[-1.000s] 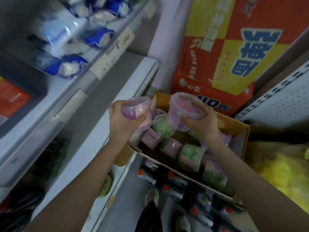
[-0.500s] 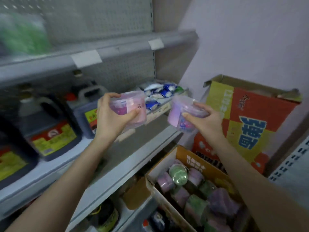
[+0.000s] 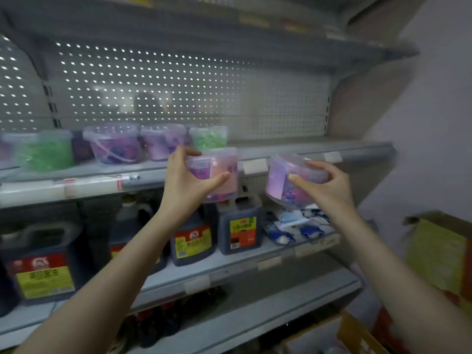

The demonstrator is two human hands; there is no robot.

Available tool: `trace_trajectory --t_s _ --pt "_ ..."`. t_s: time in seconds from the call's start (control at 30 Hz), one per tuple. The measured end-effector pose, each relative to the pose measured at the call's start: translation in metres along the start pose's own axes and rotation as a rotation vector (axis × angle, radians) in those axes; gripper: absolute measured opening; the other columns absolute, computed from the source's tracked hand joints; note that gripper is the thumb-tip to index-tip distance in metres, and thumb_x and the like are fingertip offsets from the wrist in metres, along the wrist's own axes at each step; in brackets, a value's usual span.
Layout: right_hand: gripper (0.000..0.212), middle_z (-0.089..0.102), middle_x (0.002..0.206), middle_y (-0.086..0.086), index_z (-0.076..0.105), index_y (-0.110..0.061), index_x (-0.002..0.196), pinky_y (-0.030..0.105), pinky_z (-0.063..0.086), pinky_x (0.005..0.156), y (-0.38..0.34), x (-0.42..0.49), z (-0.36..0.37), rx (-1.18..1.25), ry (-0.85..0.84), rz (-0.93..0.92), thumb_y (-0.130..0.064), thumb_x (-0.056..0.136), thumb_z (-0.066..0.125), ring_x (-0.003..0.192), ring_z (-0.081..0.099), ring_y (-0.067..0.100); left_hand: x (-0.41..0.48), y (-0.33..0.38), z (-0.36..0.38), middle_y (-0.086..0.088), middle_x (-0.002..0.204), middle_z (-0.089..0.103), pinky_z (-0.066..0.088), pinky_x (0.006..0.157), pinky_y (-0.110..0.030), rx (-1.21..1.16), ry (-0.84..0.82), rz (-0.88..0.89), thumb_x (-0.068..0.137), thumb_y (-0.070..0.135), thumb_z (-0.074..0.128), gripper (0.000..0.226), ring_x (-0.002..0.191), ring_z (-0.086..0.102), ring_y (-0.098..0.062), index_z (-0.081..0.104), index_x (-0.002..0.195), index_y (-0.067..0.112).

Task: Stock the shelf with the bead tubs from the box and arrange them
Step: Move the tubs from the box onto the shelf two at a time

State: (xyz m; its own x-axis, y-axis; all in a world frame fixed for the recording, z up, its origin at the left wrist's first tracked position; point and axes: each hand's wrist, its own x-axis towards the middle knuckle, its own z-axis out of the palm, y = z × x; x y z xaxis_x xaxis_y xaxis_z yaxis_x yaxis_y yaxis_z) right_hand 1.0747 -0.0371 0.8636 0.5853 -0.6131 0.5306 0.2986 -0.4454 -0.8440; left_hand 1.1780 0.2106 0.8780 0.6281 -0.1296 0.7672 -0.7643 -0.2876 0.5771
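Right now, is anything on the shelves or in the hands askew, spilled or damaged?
Only the purple tub in the right hand is tilted. The left hand holds its pink tub upright. The shelved tubs stand upright, and no spill or damage shows.

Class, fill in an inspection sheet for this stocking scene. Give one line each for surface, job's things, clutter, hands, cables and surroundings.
Surface: grey shelf, bare at its right end.
Job's things: pink tub and purple tub are held in front of the shelf edge, not yet set down. The stocked tubs, purple, pink and green, stand on the shelf's left part. A corner of the open box shows at bottom right.
Clutter: dark jugs and blue-white packets sit on the shelf below.
Hands: left hand grips the pink tub; right hand grips the purple tub.
Cables: nothing seen.
Surroundings: perforated back panel; printed carton at right.
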Motion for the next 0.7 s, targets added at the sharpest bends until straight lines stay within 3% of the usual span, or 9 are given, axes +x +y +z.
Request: trace_trajectory --t_s 0.13,0.27,0.4,0.53,0.7 --pt "0.051 0.061 0.109 -0.005 0.064 -0.025 0.109 0.03 0.056 0.081 -0.026 0.009 0.052 0.052 -0.091 -0.028 -0.029 0.063 0.087 0.104 0.06 0.014 0.017 -0.015 -0.044 0.003 0.113 0.049 0.034 0.085 -0.019 0.074 0.056 -0.007 0.064 0.039 0.083 0.056 0.105 0.043 -0.008 0.047 0.104 0.021" --pt "0.053 0.06 0.1 -0.014 0.066 -0.024 0.108 0.037 0.055 0.087 -0.046 0.023 0.114 0.081 -0.115 -0.063 -0.033 0.06 0.087 0.103 0.06 0.012 0.041 -0.038 -0.082 0.004 0.112 0.049 0.036 0.086 -0.023 0.137 0.118 -0.027 0.063 0.041 0.082 0.058 0.105 0.045 -0.009 0.049 0.106 0.02" --pt "0.052 0.062 0.109 -0.008 0.066 -0.026 0.105 0.028 0.051 0.09 -0.063 0.04 0.176 0.097 -0.173 -0.114 -0.036 0.059 0.087 0.106 0.058 0.009 0.067 -0.064 -0.114 0.002 0.112 0.051 0.034 0.084 -0.02 0.181 0.175 -0.05 0.062 0.041 0.083 0.058 0.103 0.045 -0.009 0.05 0.105 0.02" --pt "0.048 0.061 0.112 -0.007 0.064 -0.028 0.101 0.019 0.045 0.086 -0.072 0.054 0.227 0.094 -0.237 -0.137 -0.038 0.06 0.086 0.104 0.055 0.005 0.085 -0.086 -0.129 0.001 0.112 0.052 0.035 0.082 -0.022 0.217 0.179 -0.039 0.061 0.043 0.083 0.058 0.102 0.046 -0.009 0.049 0.104 0.022" --pt "0.047 0.061 0.111 -0.007 0.064 -0.029 0.099 0.019 0.043 0.085 -0.068 0.069 0.267 0.048 -0.234 -0.131 -0.043 0.059 0.086 0.103 0.054 0.005 0.11 -0.093 -0.124 0.0 0.105 0.052 0.041 0.079 -0.026 0.21 0.187 0.008 0.061 0.043 0.083 0.057 0.096 0.051 -0.014 0.047 0.099 0.02"
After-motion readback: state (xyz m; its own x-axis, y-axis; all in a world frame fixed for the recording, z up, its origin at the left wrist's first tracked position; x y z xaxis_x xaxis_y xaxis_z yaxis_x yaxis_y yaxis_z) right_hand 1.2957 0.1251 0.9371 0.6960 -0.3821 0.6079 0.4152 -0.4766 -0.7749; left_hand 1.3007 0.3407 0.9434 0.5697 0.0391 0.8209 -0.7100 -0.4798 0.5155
